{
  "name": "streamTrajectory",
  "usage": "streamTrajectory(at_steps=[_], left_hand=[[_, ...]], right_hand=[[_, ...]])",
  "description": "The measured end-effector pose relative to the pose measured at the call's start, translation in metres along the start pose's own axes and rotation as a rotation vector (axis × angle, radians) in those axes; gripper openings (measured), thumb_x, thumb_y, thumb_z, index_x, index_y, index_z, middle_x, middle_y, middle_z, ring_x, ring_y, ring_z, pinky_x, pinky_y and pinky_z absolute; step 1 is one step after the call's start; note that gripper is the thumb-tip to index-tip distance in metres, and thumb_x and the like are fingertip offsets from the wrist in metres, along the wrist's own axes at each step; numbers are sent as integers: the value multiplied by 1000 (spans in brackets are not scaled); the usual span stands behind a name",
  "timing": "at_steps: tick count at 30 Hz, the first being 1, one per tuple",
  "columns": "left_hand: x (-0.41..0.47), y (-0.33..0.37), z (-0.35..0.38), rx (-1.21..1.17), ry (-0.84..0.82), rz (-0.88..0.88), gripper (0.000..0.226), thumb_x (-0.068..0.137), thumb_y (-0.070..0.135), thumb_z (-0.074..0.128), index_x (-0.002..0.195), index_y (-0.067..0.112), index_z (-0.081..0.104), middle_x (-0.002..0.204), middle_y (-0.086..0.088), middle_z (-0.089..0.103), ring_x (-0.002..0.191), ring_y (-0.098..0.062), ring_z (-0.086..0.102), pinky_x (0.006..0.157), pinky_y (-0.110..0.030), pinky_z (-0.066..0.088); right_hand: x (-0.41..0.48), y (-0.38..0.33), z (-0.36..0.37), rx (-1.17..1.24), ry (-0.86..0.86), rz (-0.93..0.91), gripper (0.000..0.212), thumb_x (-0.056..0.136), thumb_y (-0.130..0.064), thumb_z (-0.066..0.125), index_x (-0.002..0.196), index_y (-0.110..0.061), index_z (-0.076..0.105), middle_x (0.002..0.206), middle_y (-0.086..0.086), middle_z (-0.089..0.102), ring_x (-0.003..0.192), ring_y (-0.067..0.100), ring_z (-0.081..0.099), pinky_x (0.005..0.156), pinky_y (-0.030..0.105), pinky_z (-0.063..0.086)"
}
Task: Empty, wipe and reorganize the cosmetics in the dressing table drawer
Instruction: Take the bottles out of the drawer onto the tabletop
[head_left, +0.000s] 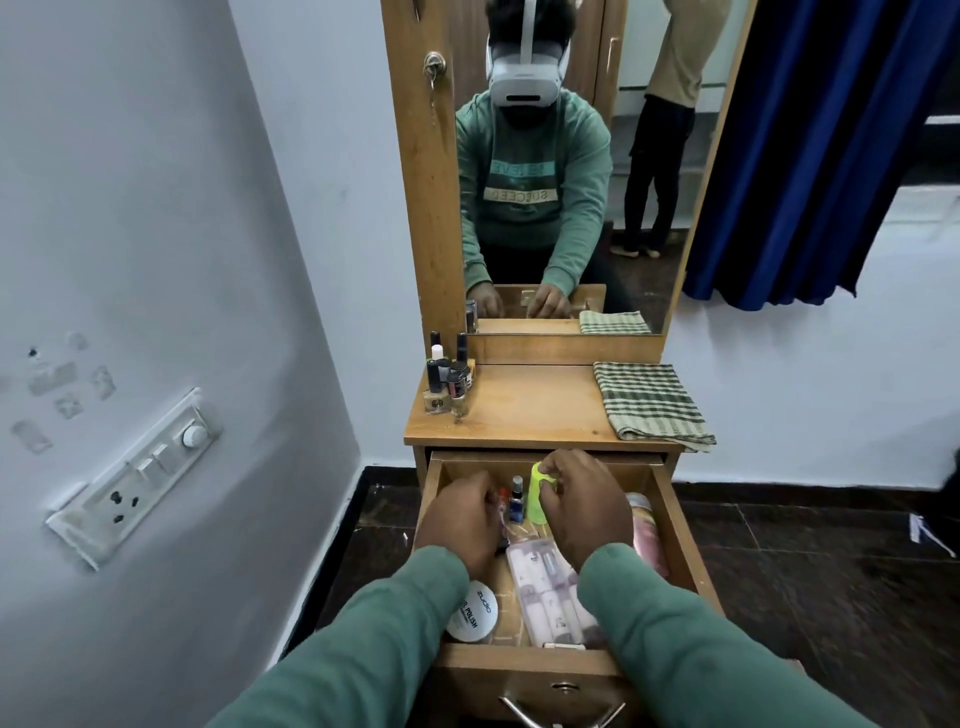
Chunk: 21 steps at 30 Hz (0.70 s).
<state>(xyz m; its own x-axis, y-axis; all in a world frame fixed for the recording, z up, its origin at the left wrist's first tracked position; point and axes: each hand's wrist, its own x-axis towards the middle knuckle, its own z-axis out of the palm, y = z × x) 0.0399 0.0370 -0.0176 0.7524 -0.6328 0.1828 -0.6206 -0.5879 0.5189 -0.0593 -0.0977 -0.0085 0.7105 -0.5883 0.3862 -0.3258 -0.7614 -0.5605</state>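
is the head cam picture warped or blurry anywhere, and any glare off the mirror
Head view: wide-angle warp makes the wall corner and curtain lean outward at the edges; light is soft and even, with no glare on the mirror; the drawer is dimmer under the left hand and right hand, yet the green bottle reads clearly; the floor at lower right looks smeared.
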Motion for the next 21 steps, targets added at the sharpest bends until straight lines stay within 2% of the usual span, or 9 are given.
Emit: streamTrajectory(at_steps=[2, 5, 11, 15, 18, 21], left_hand=[[6, 4, 4, 0, 20, -70, 8, 95, 27, 58, 93, 19, 59, 97, -4, 68, 90, -24, 62, 75, -34, 47], [14, 10, 12, 1, -11, -133, 18, 92, 27, 63, 107, 17, 61, 107, -6, 69, 99, -26, 65, 86, -40, 54], [16, 11, 24, 29, -52, -70, 34, 86, 32, 73, 115, 20, 58, 118, -5, 64, 111, -26, 61, 96, -40, 51], [16, 13, 23, -26, 6, -17, 31, 86, 28, 74, 110, 26, 55, 115, 1, 68, 108, -21, 63, 93, -42, 54], [15, 15, 22, -63, 31, 10, 30, 87, 23, 72, 109, 29, 52, 111, 3, 70, 102, -21, 66, 87, -43, 56], [15, 18, 21, -90, 22, 34, 26, 88, 22, 73, 102, 29, 53, 102, 4, 72, 94, -20, 67, 82, -43, 57]], right_hand=[[0, -2, 1, -65, -16, -36, 20, 89, -20, 75, 105, -26, 65, 107, -7, 65, 99, 18, 55, 80, 34, 51], [0, -1, 2, -83, -63, -45, 25, 90, -24, 75, 113, -28, 65, 116, -8, 61, 107, 16, 52, 83, 32, 50], [1, 4, 5, -24, -85, 8, 28, 90, -20, 75, 113, -30, 63, 121, -9, 53, 109, 14, 52, 81, 31, 50], [1, 8, 8, 18, -91, 50, 31, 89, -19, 76, 112, -31, 59, 121, -10, 50, 105, 15, 56, 83, 32, 52], [2, 9, 9, 38, -90, 67, 34, 87, -18, 78, 110, -33, 57, 120, -12, 54, 102, 15, 57, 83, 32, 52], [2, 8, 10, 54, -85, 76, 35, 86, -18, 78, 104, -35, 54, 107, -13, 62, 96, 15, 59, 75, 31, 48]])
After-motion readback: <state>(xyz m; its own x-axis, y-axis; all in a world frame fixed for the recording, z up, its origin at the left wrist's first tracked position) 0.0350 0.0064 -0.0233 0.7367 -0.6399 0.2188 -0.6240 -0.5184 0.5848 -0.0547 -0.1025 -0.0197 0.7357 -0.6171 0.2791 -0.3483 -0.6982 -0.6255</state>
